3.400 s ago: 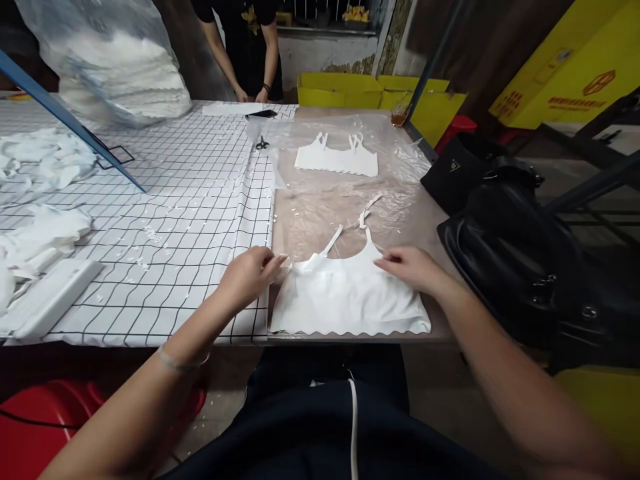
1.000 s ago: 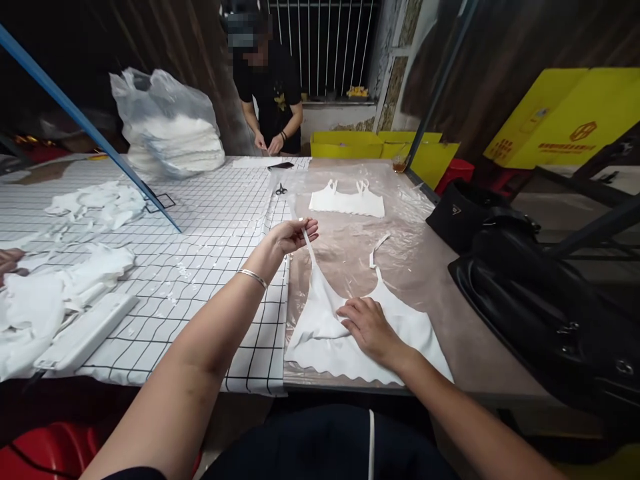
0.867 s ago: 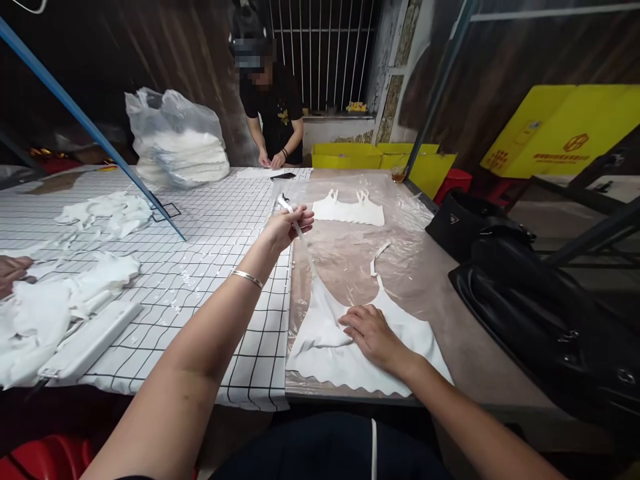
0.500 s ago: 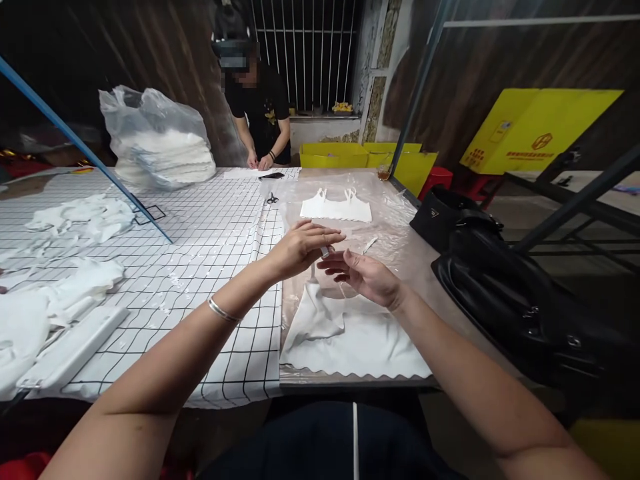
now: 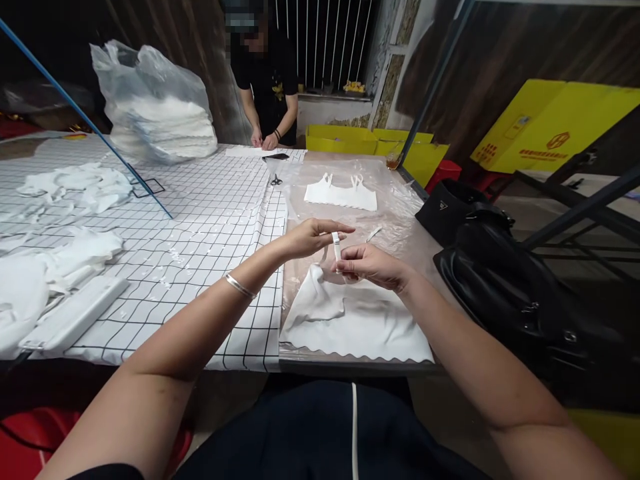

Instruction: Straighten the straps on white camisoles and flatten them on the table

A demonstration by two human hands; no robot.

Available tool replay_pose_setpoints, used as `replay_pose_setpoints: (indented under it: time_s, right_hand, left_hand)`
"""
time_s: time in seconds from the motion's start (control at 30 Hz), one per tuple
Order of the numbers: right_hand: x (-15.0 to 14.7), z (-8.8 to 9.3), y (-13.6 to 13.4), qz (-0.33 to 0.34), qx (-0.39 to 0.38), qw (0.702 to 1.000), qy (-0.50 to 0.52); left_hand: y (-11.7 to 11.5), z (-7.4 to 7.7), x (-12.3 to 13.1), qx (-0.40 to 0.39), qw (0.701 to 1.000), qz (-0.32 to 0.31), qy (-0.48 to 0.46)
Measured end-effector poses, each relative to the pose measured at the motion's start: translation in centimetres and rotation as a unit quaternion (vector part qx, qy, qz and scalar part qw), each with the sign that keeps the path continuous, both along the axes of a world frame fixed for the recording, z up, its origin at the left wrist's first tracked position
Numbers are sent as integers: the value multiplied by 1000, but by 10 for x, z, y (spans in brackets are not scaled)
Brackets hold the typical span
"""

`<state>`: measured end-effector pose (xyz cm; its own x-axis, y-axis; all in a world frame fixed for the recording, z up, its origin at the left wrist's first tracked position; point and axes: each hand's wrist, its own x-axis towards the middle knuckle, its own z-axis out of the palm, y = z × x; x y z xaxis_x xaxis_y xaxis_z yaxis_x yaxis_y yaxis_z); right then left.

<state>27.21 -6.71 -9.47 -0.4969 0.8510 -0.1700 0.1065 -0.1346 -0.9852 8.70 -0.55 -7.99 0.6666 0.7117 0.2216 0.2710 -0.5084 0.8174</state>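
A short white strap (image 5: pixel 337 248) stands upright between my hands. The thumb and fingers of my right hand (image 5: pixel 371 263) pinch its lower end. My left hand (image 5: pixel 315 238) is at its top, with one finger against or through the strap and the other fingers stretched out and apart. Under both hands a white garment (image 5: pixel 373 327) with a wavy edge lies on clear plastic, its upper left part folded over. Farther back, a white cropped top (image 5: pixel 341 195) with thin straps lies flat. A small white strip (image 5: pixel 373 234) rests just beyond my right hand.
Black scissors (image 5: pixel 276 180) lie on the checked cloth (image 5: pixel 215 267). White garments (image 5: pixel 75 189) are heaped at left, near a bag of folded fabric (image 5: pixel 160 120). Black bags (image 5: pixel 500 267) line the right edge. A person (image 5: pixel 270 87) works across the table, near yellow boxes (image 5: pixel 340 140).
My right hand has closed on the strap's lower end, and the strap now stands upright. My left hand's fingers have spread a little. The whole view has shifted slightly.
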Motion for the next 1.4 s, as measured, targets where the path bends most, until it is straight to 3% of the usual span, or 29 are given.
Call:
replay_pose_setpoints:
  time_s: [0.13, 0.17, 0.27, 0.33, 0.53, 0.6, 0.67, 0.77, 0.9, 1.1, 1.23, 1.4]
  right_hand:
    - [10, -11, 2, -67, -91, 993, 46]
    - [13, -14, 3, -93, -103, 988, 60]
    - [22, -22, 7, -154, -109, 979, 84]
    - [26, -30, 8, -183, -113, 972, 93]
    - [23, -74, 1, -222, -142, 958, 112]
    - [21, -85, -1, -241, -148, 952, 115]
    - [20, -91, -2, -253, -145, 950, 112]
    - [17, -90, -4, -236, -138, 959, 80]
    - [12, -84, -12, -195, -93, 976, 18]
    - [6, -84, -27, -133, 71, 986, -77]
    - [4, -86, -33, -107, 103, 982, -119]
    - [3, -85, -36, -107, 110, 974, -169]
  left_hand:
    - [-19, -31, -7, 116, 976, 163, 88]
    - [-29, -41, -8, 128, 974, 152, 106]
    - [-60, -69, -11, 106, 979, 2, 173]
    - [-73, -79, -14, 101, 969, -54, 218]
    - [-64, -71, -36, 64, 956, -104, 267]
    - [-60, -68, -39, 23, 965, -77, 249]
    - [-61, -69, -35, -15, 970, -11, 241]
    - [-69, -76, -15, -54, 958, 82, 271]
    - [-78, -85, 4, -76, 950, 126, 277]
    - [-81, -99, -5, -88, 971, 146, 166]
    - [-83, -107, -9, -125, 979, 135, 88]
    - [-84, -108, -9, -129, 980, 136, 63]
